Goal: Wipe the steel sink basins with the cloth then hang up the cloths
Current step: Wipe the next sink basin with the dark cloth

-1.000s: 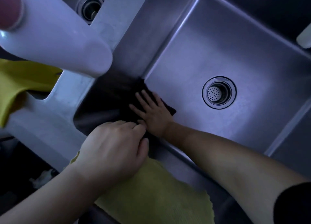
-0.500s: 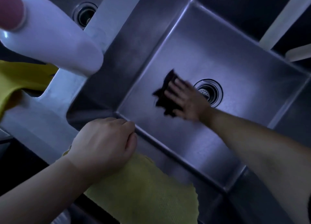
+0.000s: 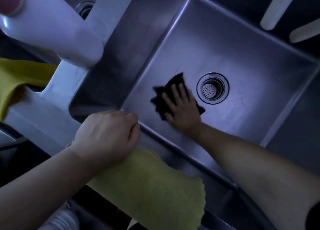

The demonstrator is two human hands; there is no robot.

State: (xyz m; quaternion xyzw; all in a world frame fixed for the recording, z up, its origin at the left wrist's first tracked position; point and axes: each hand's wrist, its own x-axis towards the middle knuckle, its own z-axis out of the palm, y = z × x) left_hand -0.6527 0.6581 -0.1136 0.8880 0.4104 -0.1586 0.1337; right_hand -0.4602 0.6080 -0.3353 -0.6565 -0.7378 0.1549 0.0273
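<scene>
Nearest you, a yellow cloth [image 3: 152,191] hangs over the front rim of the sink [image 3: 181,153]. Your left hand [image 3: 107,134] rests on its upper edge at the rim, fingers curled under; whether they grip the cloth you cannot tell. Farther in, your right hand [image 3: 181,107] lies flat, fingers straight, pressing a dark cloth [image 3: 162,98] onto the basin floor, just beside the drain strainer [image 3: 212,88]. The dark cloth spreads out past your fingertips to the left. Beyond, a white bottle [image 3: 52,25] looms at upper left.
</scene>
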